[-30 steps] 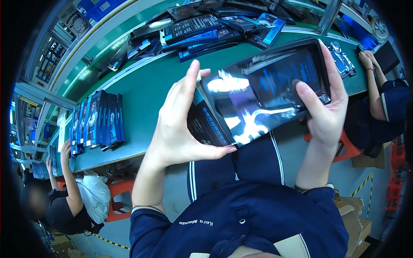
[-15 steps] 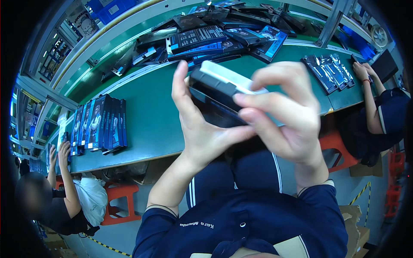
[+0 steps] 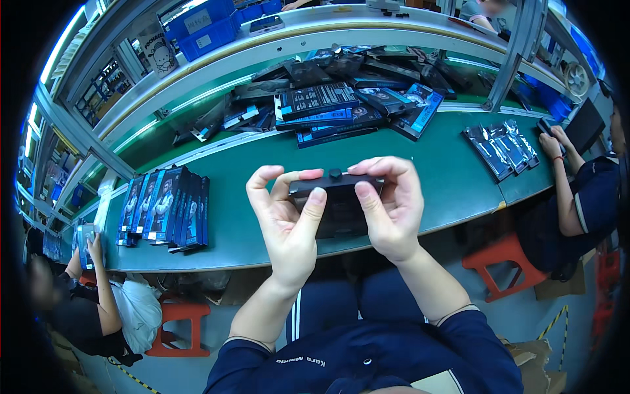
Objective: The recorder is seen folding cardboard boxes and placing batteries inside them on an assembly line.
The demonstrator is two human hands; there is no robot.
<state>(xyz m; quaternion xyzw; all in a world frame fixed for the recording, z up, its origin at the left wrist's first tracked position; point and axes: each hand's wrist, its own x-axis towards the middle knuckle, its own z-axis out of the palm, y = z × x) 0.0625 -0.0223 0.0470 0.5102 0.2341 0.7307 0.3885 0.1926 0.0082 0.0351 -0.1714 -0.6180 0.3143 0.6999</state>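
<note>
A slim black box [image 3: 341, 213] is gripped by both my hands above the table's near edge, its narrow end facing up. My left hand [image 3: 285, 220] holds one side, thumb on the near face and fingers along the end. My right hand [image 3: 394, 213] grips the opposite side with its thumb in front and fingertips at the far edge. A small black tab [image 3: 335, 173] sticks up midway along that end. The box's lower part is dark and hard to make out.
A heap of black-and-blue boxes [image 3: 321, 102] lies beyond my hands. Rows of upright boxes [image 3: 161, 203] stand left on the green table [image 3: 256, 154]. Clear-wrapped packs [image 3: 502, 148] lie right. Co-workers sit on both sides by red stools [image 3: 177, 322].
The white piece showing at the box's end is out of sight, and that end looks covered. The box has turned level and come lower; both hands now hold its sides.
</note>
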